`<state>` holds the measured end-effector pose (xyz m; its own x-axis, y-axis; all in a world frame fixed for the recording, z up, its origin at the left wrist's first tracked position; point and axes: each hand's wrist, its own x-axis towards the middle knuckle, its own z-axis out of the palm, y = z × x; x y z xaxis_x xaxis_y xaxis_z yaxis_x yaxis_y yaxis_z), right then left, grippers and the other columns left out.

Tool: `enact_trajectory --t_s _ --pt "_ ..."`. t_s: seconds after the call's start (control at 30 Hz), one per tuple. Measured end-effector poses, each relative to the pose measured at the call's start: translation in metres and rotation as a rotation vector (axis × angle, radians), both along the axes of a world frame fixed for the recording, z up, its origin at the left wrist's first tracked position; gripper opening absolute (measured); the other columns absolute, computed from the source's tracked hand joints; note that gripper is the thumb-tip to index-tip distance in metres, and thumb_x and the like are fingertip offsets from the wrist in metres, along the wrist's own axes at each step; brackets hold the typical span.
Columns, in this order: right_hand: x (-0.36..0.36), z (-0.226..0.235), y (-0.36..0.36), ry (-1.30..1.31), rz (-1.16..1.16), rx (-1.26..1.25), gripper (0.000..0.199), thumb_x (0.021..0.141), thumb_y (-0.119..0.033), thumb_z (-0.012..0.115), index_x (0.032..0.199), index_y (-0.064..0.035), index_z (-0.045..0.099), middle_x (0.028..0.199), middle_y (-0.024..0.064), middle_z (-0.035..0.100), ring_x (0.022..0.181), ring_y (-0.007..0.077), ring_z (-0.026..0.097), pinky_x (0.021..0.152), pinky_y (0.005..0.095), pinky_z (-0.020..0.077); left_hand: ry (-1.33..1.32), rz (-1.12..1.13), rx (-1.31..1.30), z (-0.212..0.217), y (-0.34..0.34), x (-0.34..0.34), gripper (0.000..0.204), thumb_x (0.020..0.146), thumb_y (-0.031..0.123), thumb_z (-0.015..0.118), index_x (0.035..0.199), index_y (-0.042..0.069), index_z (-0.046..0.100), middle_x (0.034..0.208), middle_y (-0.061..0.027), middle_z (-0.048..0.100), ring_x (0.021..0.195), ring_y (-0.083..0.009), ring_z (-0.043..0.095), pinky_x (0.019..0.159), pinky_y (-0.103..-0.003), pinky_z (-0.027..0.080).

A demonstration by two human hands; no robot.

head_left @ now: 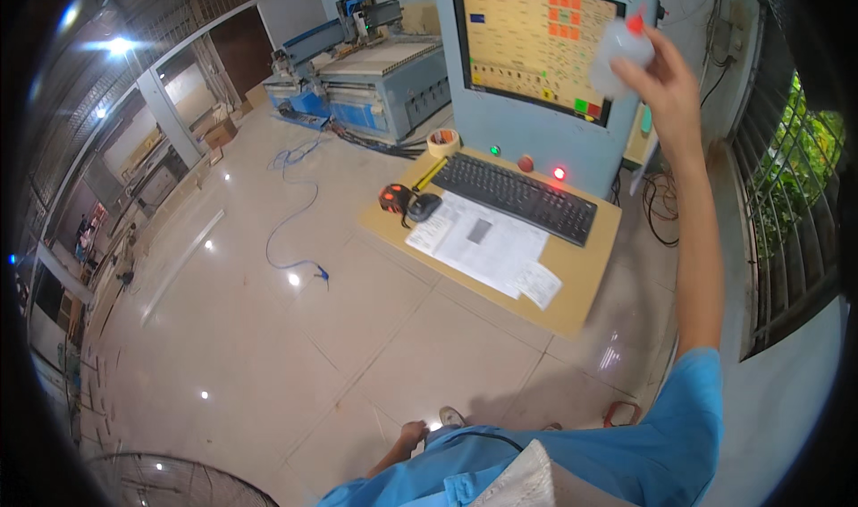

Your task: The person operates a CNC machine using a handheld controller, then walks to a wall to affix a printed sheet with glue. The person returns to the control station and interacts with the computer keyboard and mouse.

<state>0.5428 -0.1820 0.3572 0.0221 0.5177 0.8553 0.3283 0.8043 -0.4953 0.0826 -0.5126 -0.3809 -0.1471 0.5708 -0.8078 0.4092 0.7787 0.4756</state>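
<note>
My right hand (pixel 666 83) is raised at the upper right, its fingers wrapped round a translucent white plastic squeeze bottle (pixel 617 56) with a red tip. The bottle is upright, slightly tilted, and covers the right part of a lit control screen (pixel 518 47). That screen sits in a pale blue machine cabinet (pixel 500 123). Low down by my body hangs my left hand (pixel 413 432), small and partly in shadow. Its fingers are too unclear to read, and nothing shows in it.
A wooden shelf (pixel 572 315) below the screen bears a black keyboard (pixel 518 194), mouse (pixel 424 207), tape measure (pixel 393 198), tape roll (pixel 443 142) and papers (pixel 483 239). A blue air hose (pixel 313 203) lies on the tiled floor. Behind stands a CNC machine (pixel 384 78). A fan guard (pixel 170 485) is at lower left.
</note>
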Motion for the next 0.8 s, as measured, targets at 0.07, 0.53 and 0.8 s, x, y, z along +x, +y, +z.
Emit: enact_trajectory --t_s 0.07,0.53,0.8 --pt "-0.037 0.045 0.049 -0.062 -0.012 0.099 0.045 0.092 -0.019 0.076 0.13 0.0017 0.062 0.112 0.0073 0.07 0.102 0.0145 0.066 0.09 0.0317 0.0515 -0.07 0.246 -0.069 0.006 0.013 -0.05 0.028 0.094 0.028 0.063 0.105 0.003 0.068 0.095 -0.0148 0.074 0.083 -0.0271 0.072 0.069 -0.038 0.057" --pt "-0.15 0.231 0.378 -0.117 -0.79 0.143 0.06 0.074 -0.035 0.084 0.117 0.0021 0.065 0.112 0.0257 0.072 0.107 0.0366 0.071 0.093 0.0448 0.0544 -0.399 1.239 0.209 -0.004 0.14 -0.214 0.023 0.098 0.017 0.059 0.105 -0.005 0.059 0.08 -0.0201 0.067 0.051 -0.0235 0.058 0.04 -0.032 0.044" --pt "-0.152 0.224 0.511 -0.492 -0.924 -0.165 0.063 0.077 -0.034 0.082 0.124 0.0015 0.06 0.107 0.0229 0.071 0.099 0.0336 0.068 0.085 0.0447 0.0534 -0.172 0.875 0.178 -0.003 0.152 -0.21 0.024 0.096 0.023 0.063 0.102 -0.001 0.061 0.088 -0.0184 0.069 0.068 -0.0316 0.069 0.055 -0.038 0.058"
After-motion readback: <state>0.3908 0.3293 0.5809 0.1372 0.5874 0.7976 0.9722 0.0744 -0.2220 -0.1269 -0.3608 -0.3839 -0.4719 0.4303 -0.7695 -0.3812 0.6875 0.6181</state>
